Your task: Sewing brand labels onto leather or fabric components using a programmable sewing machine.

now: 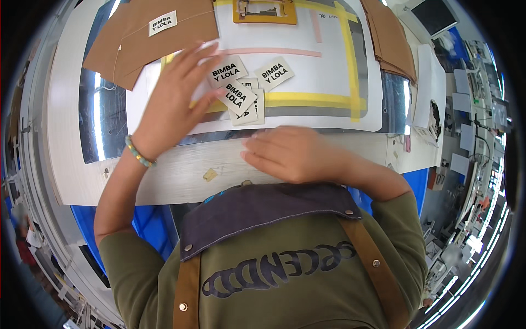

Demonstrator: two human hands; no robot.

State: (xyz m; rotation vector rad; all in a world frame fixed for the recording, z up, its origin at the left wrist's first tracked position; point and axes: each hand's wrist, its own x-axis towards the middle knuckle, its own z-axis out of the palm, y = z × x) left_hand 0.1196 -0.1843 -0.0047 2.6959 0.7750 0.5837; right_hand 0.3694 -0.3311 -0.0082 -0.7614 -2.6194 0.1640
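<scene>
My left hand (170,104), slightly blurred, is open over the white sheet (150,93), fingers spread toward the back. Its thumb tip is at the edge of a loose pile of small white labels (236,100) with black print; I cannot tell if it touches. Another label (274,74) lies just right of the pile. My right hand (285,156) is open and palm down at the sheet's near edge, fingers loosely extended, below the pile, with nothing visible in it. Yellow tape (301,100) and a thin pink strip (290,54) mark the sheet.
Brown pieces (120,41) with a label on top lie back left; another brown stack (389,38) is back right. An orange frame (290,13) sits at the back middle. A monitor (433,16) stands at upper right. Blue bins (93,225) are below the pale table edge (82,186).
</scene>
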